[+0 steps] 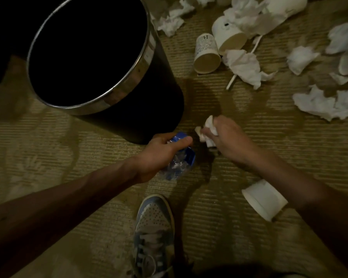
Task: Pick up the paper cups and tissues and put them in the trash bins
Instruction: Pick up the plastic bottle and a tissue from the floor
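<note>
Left hand (pixel 159 155): curled round crumpled blue-and-clear plastic (pixel 182 160), exact item hard to make out. Right hand (pixel 227 137): clenched on tissue wad (pixel 208 128), fingertips hidden. Both low, just beside black trash bin (pixel 165 101); inside too dark to read. White paper cup (pixel 263 199) tipped over by right forearm, part covered. Printed cup (pixel 206 53) and loose tissues (pixel 321 105) strewn upper right, several cut off at edge.
</note>
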